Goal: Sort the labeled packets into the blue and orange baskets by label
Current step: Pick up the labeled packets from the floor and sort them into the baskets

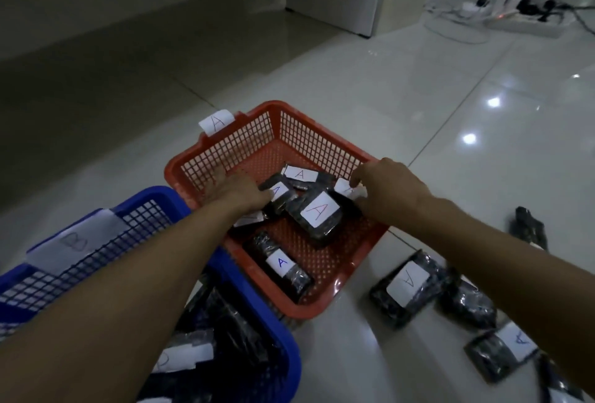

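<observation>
Orange basket [222, 158] tagged "A"; both hands inside, right hand [391, 185] seemingly pinching packet label [346, 189].

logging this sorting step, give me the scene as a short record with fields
orange basket: tagged A, holds several packets marked A
blue basket: tagged B, holds dark packets
left hand: in the orange basket, on a packet; grip unclear
right hand: fingers pinch a white label
loose packets: on the floor right of the baskets, two showing A
</observation>
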`<state>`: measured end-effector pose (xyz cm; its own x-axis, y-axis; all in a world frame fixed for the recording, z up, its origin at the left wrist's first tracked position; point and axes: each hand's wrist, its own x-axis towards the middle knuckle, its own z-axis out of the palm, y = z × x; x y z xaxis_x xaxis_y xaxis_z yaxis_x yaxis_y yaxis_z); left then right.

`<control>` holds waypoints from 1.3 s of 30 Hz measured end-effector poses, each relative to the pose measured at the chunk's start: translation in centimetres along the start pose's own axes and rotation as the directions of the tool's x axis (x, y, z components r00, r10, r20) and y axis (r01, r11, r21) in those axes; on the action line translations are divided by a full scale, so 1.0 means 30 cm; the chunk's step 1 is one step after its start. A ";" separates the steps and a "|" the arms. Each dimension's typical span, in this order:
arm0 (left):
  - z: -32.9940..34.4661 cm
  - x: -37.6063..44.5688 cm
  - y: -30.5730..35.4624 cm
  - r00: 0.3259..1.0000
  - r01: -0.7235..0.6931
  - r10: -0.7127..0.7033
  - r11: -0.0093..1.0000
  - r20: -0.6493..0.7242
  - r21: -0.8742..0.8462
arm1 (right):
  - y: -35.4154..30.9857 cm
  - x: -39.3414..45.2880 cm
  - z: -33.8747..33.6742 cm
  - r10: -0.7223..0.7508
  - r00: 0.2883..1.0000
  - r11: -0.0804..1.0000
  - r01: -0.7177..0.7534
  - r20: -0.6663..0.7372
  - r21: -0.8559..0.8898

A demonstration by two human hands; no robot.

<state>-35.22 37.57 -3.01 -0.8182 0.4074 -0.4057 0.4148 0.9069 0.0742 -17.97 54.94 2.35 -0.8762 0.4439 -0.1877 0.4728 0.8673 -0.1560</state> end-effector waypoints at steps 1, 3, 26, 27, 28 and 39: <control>0.002 -0.008 -0.001 1.000 -0.012 0.012 1.000 -0.005 0.022 | 0.004 -0.033 -0.013 -0.014 0.998 0.999 0.018 -0.068 0.049; -0.005 -0.057 0.006 0.980 -0.102 0.110 0.993 -0.165 0.059 | 0.025 -0.114 -0.028 -0.033 0.971 0.985 0.072 -0.239 0.156; 0.285 -0.571 0.539 0.818 -0.568 0.569 0.822 -0.084 0.043 | 0.384 -0.604 0.300 0.557 0.829 0.752 -0.476 -0.053 0.456; 0.282 -0.576 0.536 0.821 -0.566 0.566 0.824 -0.072 0.025 | 0.379 -0.598 0.301 0.578 0.814 0.737 -0.491 -0.056 0.466; 0.274 -0.583 0.531 0.815 -0.577 0.576 0.817 -0.067 0.007 | 0.375 -0.591 0.299 0.601 0.797 0.718 -0.507 -0.056 0.477; -0.013 -0.642 0.407 0.678 -0.721 0.643 0.676 -0.358 -0.150 | 0.318 -0.540 0.122 0.598 0.785 0.490 -0.198 -0.162 0.849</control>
<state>-14.54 40.83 6.06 -0.4301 0.8974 0.0985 0.8106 0.3358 0.4797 1.07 55.20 0.34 -0.4205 0.9034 -0.0837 0.4851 0.1459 -0.8622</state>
